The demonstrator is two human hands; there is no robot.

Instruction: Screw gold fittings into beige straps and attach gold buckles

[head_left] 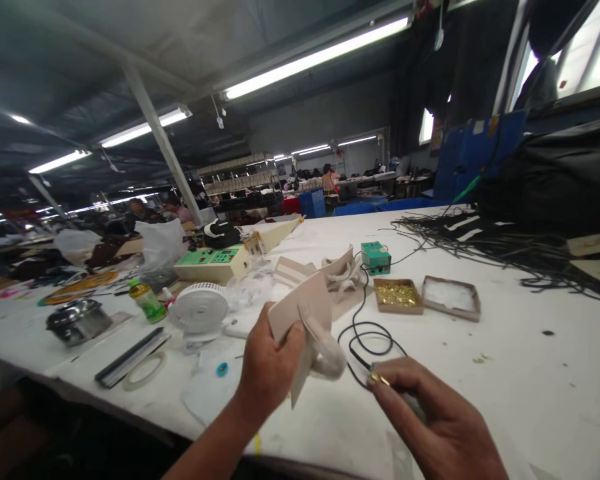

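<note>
My left hand is closed on a beige leather panel, thumb on its face and fingers behind. A rolled beige strap is attached to the panel and loops out toward the right. Between the thumb and fingers of my right hand is a small gold metal fitting, held apart from the panel. A black cable coils on the table and leads up to this hand; whether the palm also holds a tool is hidden. Beyond the hands, an open box of gold fittings sits on the table.
On the white table are a box with white contents, a green control box and more beige pieces. A white fan, a bottle and a tape roll lie left. Black cords spread at right.
</note>
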